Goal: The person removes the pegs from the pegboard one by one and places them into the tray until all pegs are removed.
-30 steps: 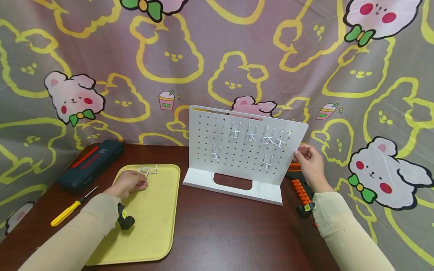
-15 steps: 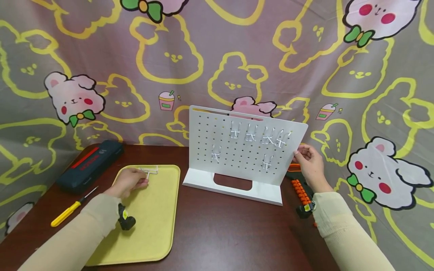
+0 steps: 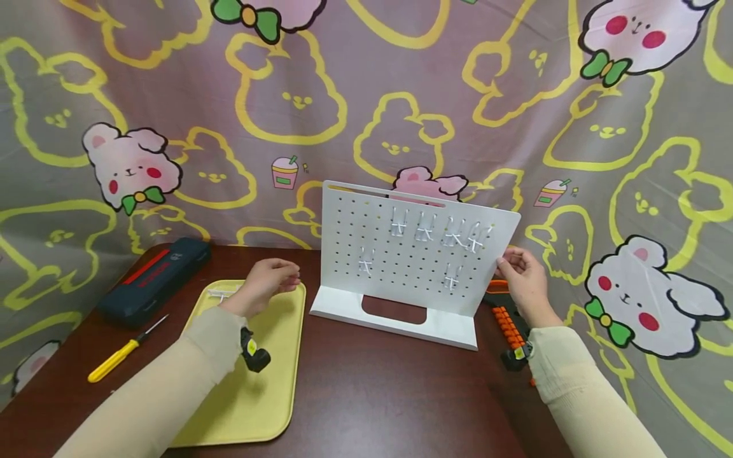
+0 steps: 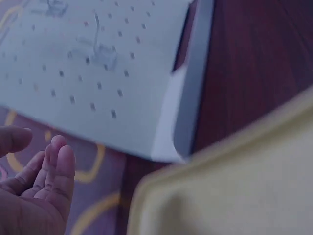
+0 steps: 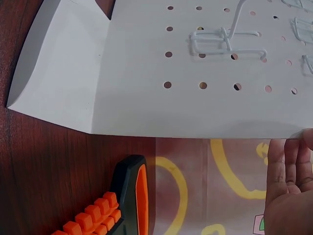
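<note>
A white pegboard (image 3: 395,254) stands on its base on the brown table, with several white wire hooks (image 3: 424,228) on its face. At its right edge, my right hand (image 3: 525,283) pinches the board, thumb in front and fingers behind. My left hand (image 3: 268,285) hovers over the far right of the yellow tray (image 3: 269,407), apart from the board's left side. Between its thumb and loosely bent fingers (image 4: 63,176) no object shows in the left wrist view. Partly behind the left wrist, a white wire hook (image 3: 220,294) lies at the tray's far end.
Left of the tray are a dark blue case (image 3: 154,280) with a red stripe and a yellow-handled screwdriver (image 3: 123,353). Beside the right forearm lies a black holder with orange blocks (image 3: 508,326). A patterned curtain (image 3: 343,95) hangs behind the table.
My left hand has lifted from the hooks on the tray and moved right, towards the pegboard. The right hand stays on the board's edge. The head view has shifted slightly.
</note>
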Action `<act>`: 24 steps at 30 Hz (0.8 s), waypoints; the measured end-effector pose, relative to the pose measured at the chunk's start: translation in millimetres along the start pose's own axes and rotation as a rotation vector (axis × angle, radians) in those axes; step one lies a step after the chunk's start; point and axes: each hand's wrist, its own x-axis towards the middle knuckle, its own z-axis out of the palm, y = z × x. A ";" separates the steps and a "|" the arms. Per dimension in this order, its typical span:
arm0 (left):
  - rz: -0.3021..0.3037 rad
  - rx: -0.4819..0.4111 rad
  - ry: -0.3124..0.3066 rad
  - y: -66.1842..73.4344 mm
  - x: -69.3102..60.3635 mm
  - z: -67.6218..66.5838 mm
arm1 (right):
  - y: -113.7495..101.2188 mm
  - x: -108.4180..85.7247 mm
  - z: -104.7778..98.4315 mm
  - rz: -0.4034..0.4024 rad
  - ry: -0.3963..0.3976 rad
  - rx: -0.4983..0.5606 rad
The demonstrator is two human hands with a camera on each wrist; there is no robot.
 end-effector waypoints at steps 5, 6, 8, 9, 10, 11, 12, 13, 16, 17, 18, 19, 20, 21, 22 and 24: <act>0.034 0.024 -0.041 21.4 5.7 23.0 | -1.1 -0.6 -2.3 -0.011 -0.016 -0.027; 0.038 0.033 -0.048 26.0 6.3 27.1 | -1.1 -0.7 -2.4 -0.012 -0.019 -0.029; 0.046 0.039 -0.069 35.3 7.0 35.4 | -1.0 -0.6 -2.5 -0.010 -0.019 -0.029; 0.053 0.040 -0.080 39.5 7.5 39.6 | -0.8 -0.2 -2.6 -0.010 -0.021 -0.031; 0.061 0.039 -0.091 43.1 8.2 43.4 | -0.5 -0.1 -2.5 -0.008 -0.020 -0.032; 0.068 0.041 -0.100 46.2 9.2 47.1 | -0.2 0.2 -2.4 -0.006 -0.020 -0.029; 0.073 0.040 -0.106 49.3 9.9 50.7 | 0.0 0.6 -2.3 -0.005 -0.022 -0.027; 0.081 0.038 -0.115 52.5 10.7 54.2 | 0.2 1.1 -2.2 -0.003 -0.023 -0.025; 0.085 0.031 -0.132 61.2 12.3 65.1 | 0.2 1.5 -1.8 0.001 -0.024 -0.016; 0.083 0.025 -0.137 63.8 12.9 69.2 | 0.1 1.4 -1.7 0.001 -0.024 -0.013; 0.079 0.019 -0.145 66.5 13.6 73.2 | -0.1 1.1 -1.7 0.003 -0.023 -0.014; 0.077 0.016 -0.153 68.7 14.9 77.4 | -0.3 0.6 -1.9 0.004 -0.021 -0.014; 0.076 0.014 -0.161 71.1 16.3 81.7 | -0.7 -0.1 -2.0 0.005 -0.020 -0.016; 0.076 0.014 -0.166 73.4 17.3 86.4 | -1.1 -0.8 -2.2 0.005 -0.018 -0.019; 0.075 0.011 -0.172 75.8 18.6 90.9 | -1.5 -1.6 -2.4 0.004 -0.017 -0.020; 0.074 0.003 -0.180 80.3 20.5 100.8 | -2.4 -2.7 -2.7 -0.001 -0.019 -0.024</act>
